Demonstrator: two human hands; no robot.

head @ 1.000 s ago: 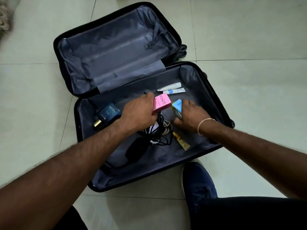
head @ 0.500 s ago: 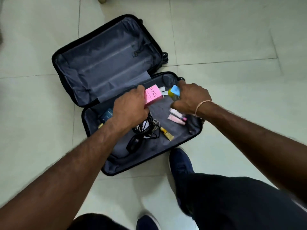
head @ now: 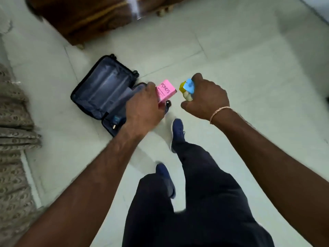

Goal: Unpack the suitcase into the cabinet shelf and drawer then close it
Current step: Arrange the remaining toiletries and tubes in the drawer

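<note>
Item 1, your left hand [head: 142,111]: fingers curled round a pink Pond's carton [head: 165,90], gripping it by one end, with the printed face turned up.

Item 2, your right hand [head: 207,99]: fingers wrapped round a small bottle with a yellow cap and blue label [head: 187,88], cap pointing toward the carton. A thin bracelet [head: 219,111] sits at that wrist.

Item 3, suitcase [head: 105,91]: open flat on the tiled floor [head: 249,68], lid half bare, grey lining showing. The lower half is mostly hidden by your left forearm; a dark blue boxed item [head: 117,120] remains in it near the hinge side. Other contents cannot be told from here.

Item 4, surroundings: brown wooden furniture [head: 85,16] at the far edge, blurred, possibly the cabinet; patterned fabric [head: 14,139] along the left; your two blue shoes [head: 178,132] mid-stride.

Step in hand, judged: carrying the first two toiletries from suitcase to cabinet; you stand upright, both items lifted well above the case.

Next move calls for: walking to the cabinet, freeing one hand to open a door or drawer, and setting carton and bottle down upright. Return trips appear needed, so closing the suitcase waits.
</note>
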